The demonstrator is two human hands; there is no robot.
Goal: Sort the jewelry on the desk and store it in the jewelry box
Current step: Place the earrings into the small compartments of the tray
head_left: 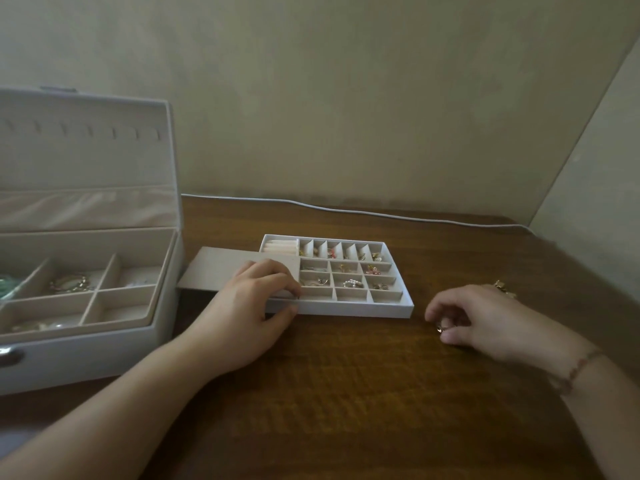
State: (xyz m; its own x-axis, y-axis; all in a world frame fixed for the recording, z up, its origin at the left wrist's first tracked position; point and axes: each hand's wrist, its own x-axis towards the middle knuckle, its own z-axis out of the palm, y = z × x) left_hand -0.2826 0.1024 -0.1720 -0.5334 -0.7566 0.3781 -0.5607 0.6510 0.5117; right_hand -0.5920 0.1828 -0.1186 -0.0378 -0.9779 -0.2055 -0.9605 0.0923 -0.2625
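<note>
- Divided tray (394,308): pale, shallow, on the wooden desk (346,393); many small compartments, several holding earrings and small pieces, ring rolls in its far-left corner.
- Flat cover (221,268): lies across the tray's left part, overhanging to the left.
- Left hand (249,306): at the tray's left front corner, fingers curled over the cover's edge, thumb against the tray's front wall.
- Right hand (485,320): right of the tray, fingers bent, pinching a small gold ring (441,328) just above the desk.
- Gold piece (504,289): on the desk behind the right hand.
- Jewelry box (104,306): left of the tray, lid up, bracelets in its sections.
- White cable (346,210): behind the tray, along the wall.
</note>
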